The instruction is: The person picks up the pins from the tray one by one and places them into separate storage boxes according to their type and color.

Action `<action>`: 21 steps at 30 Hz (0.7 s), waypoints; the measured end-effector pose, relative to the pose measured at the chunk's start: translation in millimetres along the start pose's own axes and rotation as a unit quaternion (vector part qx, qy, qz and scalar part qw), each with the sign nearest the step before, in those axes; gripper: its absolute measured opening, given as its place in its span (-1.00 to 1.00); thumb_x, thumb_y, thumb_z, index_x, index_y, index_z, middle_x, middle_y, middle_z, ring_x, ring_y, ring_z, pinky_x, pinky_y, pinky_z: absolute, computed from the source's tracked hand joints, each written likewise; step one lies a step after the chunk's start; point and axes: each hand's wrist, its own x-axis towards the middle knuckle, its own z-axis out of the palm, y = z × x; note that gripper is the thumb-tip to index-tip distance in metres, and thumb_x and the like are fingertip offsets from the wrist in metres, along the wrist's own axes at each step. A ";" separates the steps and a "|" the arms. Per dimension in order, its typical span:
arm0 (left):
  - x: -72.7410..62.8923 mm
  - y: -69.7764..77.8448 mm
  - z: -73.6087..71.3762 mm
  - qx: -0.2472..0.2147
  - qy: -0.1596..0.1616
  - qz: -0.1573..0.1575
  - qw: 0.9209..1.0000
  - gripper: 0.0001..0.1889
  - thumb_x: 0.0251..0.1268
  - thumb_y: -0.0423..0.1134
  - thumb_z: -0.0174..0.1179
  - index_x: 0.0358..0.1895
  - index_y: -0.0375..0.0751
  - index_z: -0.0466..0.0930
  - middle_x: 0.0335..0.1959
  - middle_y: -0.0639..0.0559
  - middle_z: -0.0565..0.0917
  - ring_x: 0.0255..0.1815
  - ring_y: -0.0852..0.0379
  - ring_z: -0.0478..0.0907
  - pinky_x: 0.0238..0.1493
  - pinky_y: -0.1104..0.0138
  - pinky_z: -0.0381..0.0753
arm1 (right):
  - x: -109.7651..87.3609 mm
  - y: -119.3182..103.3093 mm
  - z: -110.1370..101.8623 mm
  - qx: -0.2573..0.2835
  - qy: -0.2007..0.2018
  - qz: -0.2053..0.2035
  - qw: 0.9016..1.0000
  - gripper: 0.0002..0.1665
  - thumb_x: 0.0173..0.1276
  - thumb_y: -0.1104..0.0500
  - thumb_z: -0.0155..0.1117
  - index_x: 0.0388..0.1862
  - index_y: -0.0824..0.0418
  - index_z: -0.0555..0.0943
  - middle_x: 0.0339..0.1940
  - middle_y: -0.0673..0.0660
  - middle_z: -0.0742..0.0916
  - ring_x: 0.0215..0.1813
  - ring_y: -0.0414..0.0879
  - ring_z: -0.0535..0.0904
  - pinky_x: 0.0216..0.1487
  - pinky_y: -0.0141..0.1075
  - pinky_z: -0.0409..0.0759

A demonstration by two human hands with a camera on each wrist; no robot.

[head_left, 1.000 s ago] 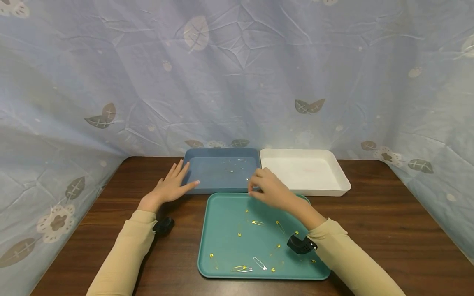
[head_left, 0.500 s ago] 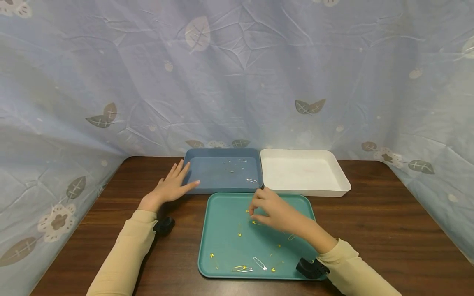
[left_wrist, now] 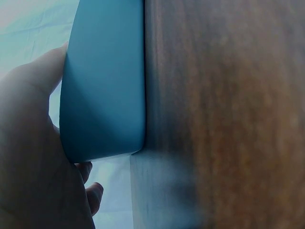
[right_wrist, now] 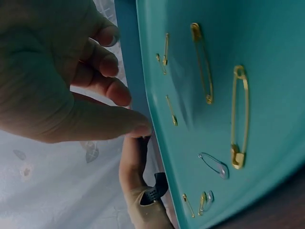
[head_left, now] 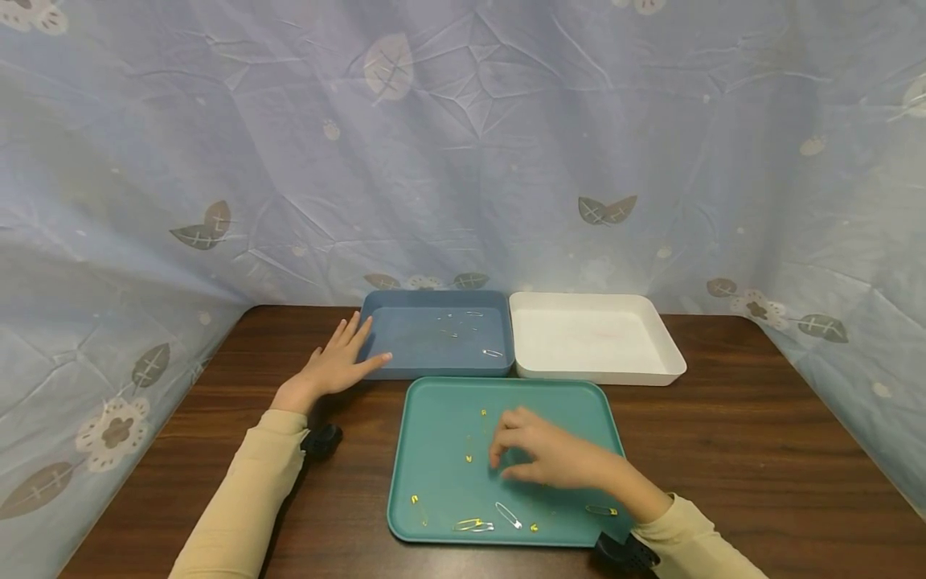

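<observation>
Several slender gold-coloured metal safety pins [right_wrist: 246,117] lie scattered on a shallow teal rectangular tray [head_left: 441,418], with a silver-coloured metal safety pin [head_left: 510,516] among them near its front edge. They should handle as next to weightless: stiff, springy wire, probably smooth enough to skid on the flat surface. Their broader capped end, such as the gold clasp [right_wrist: 237,158], looks the best place to pinch, between thumb and index fingertip; the thin wire gives less to grip. Damage seems unlikely, though a point springing free could prick.

The right hand [head_left: 542,452] hangs over the middle of the teal tray, fingers loosely bent, thumb apart from them, nothing visible in its hold. The left hand [head_left: 336,366] rests, fingers straight and spread, at the left end of a blue rectangular tray [head_left: 405,354], gripping nothing; silver-coloured pins [head_left: 493,353] lie inside.

Against half a second ago, the right hand is nearer the person, farther from the blue tray; a gold pin by its wrist [head_left: 611,511], then mostly covered, now shows. The left hand is unmoved.
</observation>
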 end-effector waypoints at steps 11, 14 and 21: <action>-1.0 2.3 -1.7 -0.003 -0.004 -0.001 1.000 -0.01 0.30 0.45 -0.13 0.59 0.03 -0.33 0.61 -0.11 -0.41 0.61 -0.25 -0.41 0.31 -0.49 -0.22 | -2.6 -7.3 5.5 0.020 -0.085 -0.009 0.996 -0.78 0.21 0.21 0.40 -0.24 -0.11 0.67 -0.22 -0.14 0.55 -0.10 -0.34 0.27 -0.02 -0.49 0.35; -1.1 1.9 -2.0 -0.002 -0.007 -0.002 1.000 0.00 0.30 0.47 -0.14 0.59 0.04 -0.35 0.61 -0.09 -0.42 0.62 -0.24 -0.42 0.31 -0.49 -0.22 | -2.6 -7.6 7.1 0.021 -0.097 -0.018 0.995 -0.73 0.17 0.25 0.40 -0.23 -0.13 0.68 -0.21 -0.15 0.55 -0.11 -0.35 0.25 -0.05 -0.53 0.32; -0.7 1.0 -0.6 -0.002 -0.005 0.000 1.000 -0.01 0.29 0.46 -0.13 0.59 0.05 -0.35 0.62 -0.12 -0.40 0.62 -0.24 -0.42 0.30 -0.50 -0.22 | -2.1 -6.3 10.5 0.014 -0.102 -0.042 0.994 -0.71 0.10 0.27 0.43 -0.25 -0.11 0.70 -0.23 -0.15 0.55 -0.17 -0.38 0.23 -0.09 -0.58 0.29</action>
